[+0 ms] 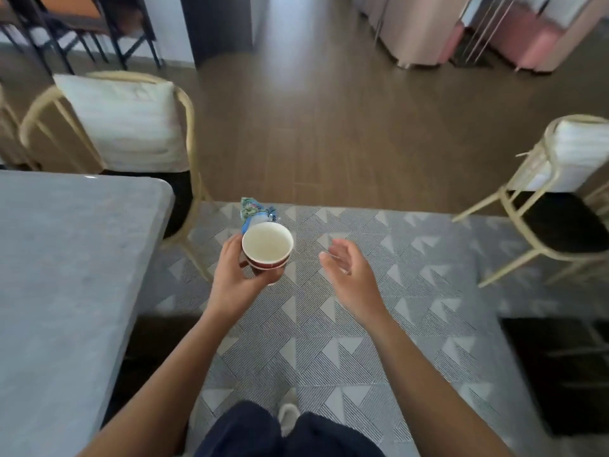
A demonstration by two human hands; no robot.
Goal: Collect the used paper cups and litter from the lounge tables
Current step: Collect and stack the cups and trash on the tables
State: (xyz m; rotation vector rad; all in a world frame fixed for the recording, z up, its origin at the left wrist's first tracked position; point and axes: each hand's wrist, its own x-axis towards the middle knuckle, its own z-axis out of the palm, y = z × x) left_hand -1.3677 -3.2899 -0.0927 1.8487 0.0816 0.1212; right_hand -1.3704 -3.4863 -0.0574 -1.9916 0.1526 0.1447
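Cups, paper, red outside and pale inside, look like two nested ones (267, 247), held in left hand (230, 278): fingers curled round the lower wall, thumb on the near side, mouth facing up, inside looks empty. Crumpled blue-green wrapper (255, 211) sticks up just behind the far rim, touching the cups; cannot tell whether fingers pinch it or it is tucked between cup and hand. Right hand (349, 272) just beside the cups, apart from them, palm turned inward, fingers loosely spread and holding nothing, slightly blurred. Both hands are in the air over the patterned grey rug (329, 341), off the grey table (66, 258), which fills the left side; cups are to the right of its right edge, near its rounded far corner. Rattan chair with white cushion (131, 127) stands at the table's far edge, a second such chair (560, 179) well apart at right. Wood floor (329, 127) beyond the rug. Dark trousers (247, 430) and a pale shoe (288, 417) at the bottom.
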